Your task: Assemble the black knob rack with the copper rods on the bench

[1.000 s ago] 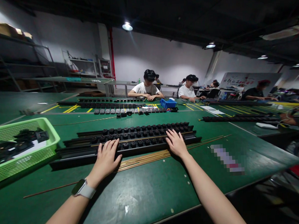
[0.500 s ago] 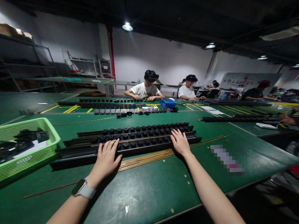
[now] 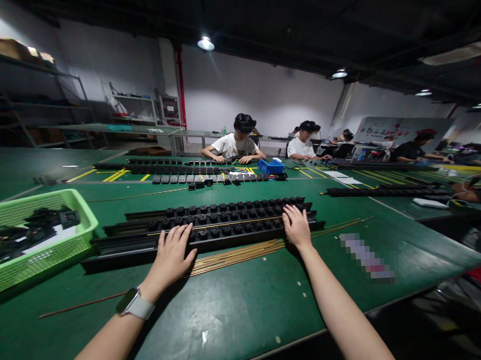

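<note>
— How does the work lie?
— On the green table, the long black socket strips run flat from left to right across the view. Just nearer lies a bundle of brass rods, pointing the same way.
— And the hands?
— The left hand and right hand rest palm-down on the nearest strip, fingers slightly spread, gripping nothing.
— Any writing?
— A far banner carries print too small to read. The strips' left end is dark and hard to make out.

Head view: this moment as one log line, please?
left hand: flat on black strip | right hand: flat on black strip | brass rods: beside strip
</note>
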Tool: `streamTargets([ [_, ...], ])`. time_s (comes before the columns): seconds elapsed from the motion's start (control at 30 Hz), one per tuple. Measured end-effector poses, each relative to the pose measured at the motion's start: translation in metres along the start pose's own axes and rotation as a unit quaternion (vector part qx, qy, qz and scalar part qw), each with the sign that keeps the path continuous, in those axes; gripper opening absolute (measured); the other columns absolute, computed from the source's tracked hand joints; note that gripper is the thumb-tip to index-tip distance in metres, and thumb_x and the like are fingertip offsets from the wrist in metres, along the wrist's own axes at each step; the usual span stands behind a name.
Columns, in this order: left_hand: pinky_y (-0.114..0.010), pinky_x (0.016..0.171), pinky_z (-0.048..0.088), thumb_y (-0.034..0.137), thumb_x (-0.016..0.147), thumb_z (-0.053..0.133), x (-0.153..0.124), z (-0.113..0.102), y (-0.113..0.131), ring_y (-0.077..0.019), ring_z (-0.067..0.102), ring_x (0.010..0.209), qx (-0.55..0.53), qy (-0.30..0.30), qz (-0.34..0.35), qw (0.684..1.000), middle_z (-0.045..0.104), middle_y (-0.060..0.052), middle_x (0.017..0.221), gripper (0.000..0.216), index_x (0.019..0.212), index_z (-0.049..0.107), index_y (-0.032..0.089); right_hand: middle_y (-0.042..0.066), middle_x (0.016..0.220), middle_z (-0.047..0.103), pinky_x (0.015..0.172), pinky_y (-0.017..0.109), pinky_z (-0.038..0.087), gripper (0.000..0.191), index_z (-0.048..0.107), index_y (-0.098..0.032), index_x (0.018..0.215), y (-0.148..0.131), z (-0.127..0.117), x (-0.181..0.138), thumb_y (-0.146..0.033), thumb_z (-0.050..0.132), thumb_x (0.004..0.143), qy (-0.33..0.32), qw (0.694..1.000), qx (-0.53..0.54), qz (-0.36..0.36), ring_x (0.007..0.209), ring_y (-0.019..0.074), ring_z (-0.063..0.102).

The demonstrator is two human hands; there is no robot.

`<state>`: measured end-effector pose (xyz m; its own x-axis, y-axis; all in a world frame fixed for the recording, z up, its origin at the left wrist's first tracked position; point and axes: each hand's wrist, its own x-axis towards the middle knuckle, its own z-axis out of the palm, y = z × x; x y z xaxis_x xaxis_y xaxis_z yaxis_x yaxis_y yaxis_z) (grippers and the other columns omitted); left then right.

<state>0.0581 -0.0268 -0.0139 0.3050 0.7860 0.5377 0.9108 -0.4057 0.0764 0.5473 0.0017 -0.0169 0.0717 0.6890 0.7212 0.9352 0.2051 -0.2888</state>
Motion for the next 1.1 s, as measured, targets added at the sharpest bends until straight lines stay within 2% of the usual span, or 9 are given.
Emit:
streamTargets([
  [0.07, -0.068, 0.132, 0.019, 0.042, 0.100, 0.050, 0.000, 0.000, 0.000, -0.0364, 0.045, 0.153, 0.001, -0.004, -0.001, 1.000, 0.054, -0.016, 0.162, 0.073, 0.167, 0.037, 0.019, 0.013, 0.148, 0.068, 0.133, 0.065, 0.021, 0.053, 0.070, -0.022, 0.140, 0.001, 0.001, 0.002, -0.052, 0.037, 0.112, 0.011, 1.000, 0.018, -0.011, 0.144, 0.0305, 0.057],
  [0.17, -0.068, 0.132, 0.019, 0.042, 0.100, 0.050, 0.000, -0.001, 0.000, -0.0365, 0.045, 0.153, 0.002, -0.005, -0.001, 1.000, 0.053, -0.016, 0.163, 0.072, 0.167, 0.037, 0.018, 0.014, 0.144, 0.070, 0.132, 0.063, 0.027, 0.052, 0.072, -0.022, 0.136, 0.001, 0.005, 0.003, -0.051, 0.038, 0.112, -0.013, 0.999, 0.028, -0.018, 0.139, 0.0296, 0.060],
  [0.23, -0.068, 0.132, 0.019, 0.042, 0.100, 0.049, 0.000, 0.000, 0.000, -0.0365, 0.045, 0.153, 0.002, -0.005, 0.000, 1.000, 0.053, -0.016, 0.163, 0.072, 0.167, 0.037, 0.017, 0.014, 0.143, 0.071, 0.131, 0.064, 0.028, 0.051, 0.074, -0.022, 0.134, 0.000, 0.007, 0.002, -0.050, 0.037, 0.112, -0.027, 0.999, 0.028, -0.017, 0.139, 0.0299, 0.060],
  [0.43, -0.067, 0.133, 0.018, 0.043, 0.100, 0.050, -0.001, 0.002, -0.002, -0.0361, 0.045, 0.153, -0.003, 0.001, 0.004, 1.000, 0.053, -0.016, 0.163, 0.072, 0.168, 0.036, 0.020, 0.014, 0.137, 0.074, 0.130, 0.064, 0.030, 0.048, 0.076, -0.022, 0.129, 0.000, 0.007, 0.000, -0.050, 0.040, 0.111, -0.015, 0.999, 0.031, -0.021, 0.131, 0.0303, 0.065],
  [0.57, -0.068, 0.132, 0.019, 0.043, 0.100, 0.050, -0.001, 0.002, -0.002, -0.0365, 0.044, 0.153, -0.003, 0.001, 0.003, 1.000, 0.053, -0.016, 0.162, 0.072, 0.168, 0.036, 0.020, 0.014, 0.148, 0.068, 0.131, 0.063, 0.030, 0.048, 0.073, -0.022, 0.136, -0.004, 0.005, -0.002, -0.049, 0.042, 0.111, -0.016, 0.999, 0.022, -0.034, 0.139, 0.0307, 0.060],
  [0.7, -0.068, 0.132, 0.019, 0.043, 0.100, 0.050, 0.000, 0.001, -0.002, -0.0368, 0.044, 0.154, -0.005, 0.000, 0.004, 1.000, 0.053, -0.017, 0.162, 0.072, 0.167, 0.038, 0.019, 0.012, 0.153, 0.065, 0.131, 0.065, 0.027, 0.049, 0.069, -0.022, 0.143, -0.010, 0.005, -0.005, -0.048, 0.040, 0.112, -0.059, 0.997, 0.012, -0.044, 0.146, 0.0307, 0.056],
  [0.83, -0.069, 0.131, 0.020, 0.042, 0.100, 0.049, 0.000, 0.000, -0.001, -0.0370, 0.045, 0.153, -0.010, 0.001, 0.002, 1.000, 0.054, -0.018, 0.162, 0.072, 0.167, 0.037, 0.019, 0.012, 0.163, 0.056, 0.132, 0.064, 0.026, 0.052, 0.064, -0.020, 0.149, -0.014, 0.005, -0.007, -0.048, 0.040, 0.112, -0.065, 0.997, 0.006, -0.041, 0.154, 0.0309, 0.049],
  [1.0, -0.069, 0.131, 0.020, 0.043, 0.100, 0.050, 0.000, -0.001, -0.001, -0.0373, 0.044, 0.153, -0.010, 0.000, 0.003, 1.000, 0.054, -0.018, 0.162, 0.072, 0.167, 0.037, 0.019, 0.011, 0.155, 0.064, 0.132, 0.061, 0.029, 0.051, 0.063, -0.022, 0.151, -0.019, 0.004, -0.007, -0.045, 0.039, 0.112, -0.089, 0.995, 0.000, -0.045, 0.151, 0.0292, 0.052],
  [1.1, -0.068, 0.131, 0.020, 0.042, 0.100, 0.050, 0.000, -0.001, 0.000, -0.0367, 0.045, 0.152, -0.010, 0.003, 0.003, 1.000, 0.054, -0.017, 0.162, 0.073, 0.168, 0.036, 0.021, 0.010, 0.158, 0.061, 0.131, 0.060, 0.031, 0.050, 0.064, -0.023, 0.151, -0.023, 0.003, -0.006, -0.043, 0.039, 0.112, -0.083, 0.995, 0.001, -0.051, 0.153, 0.0290, 0.050],
])
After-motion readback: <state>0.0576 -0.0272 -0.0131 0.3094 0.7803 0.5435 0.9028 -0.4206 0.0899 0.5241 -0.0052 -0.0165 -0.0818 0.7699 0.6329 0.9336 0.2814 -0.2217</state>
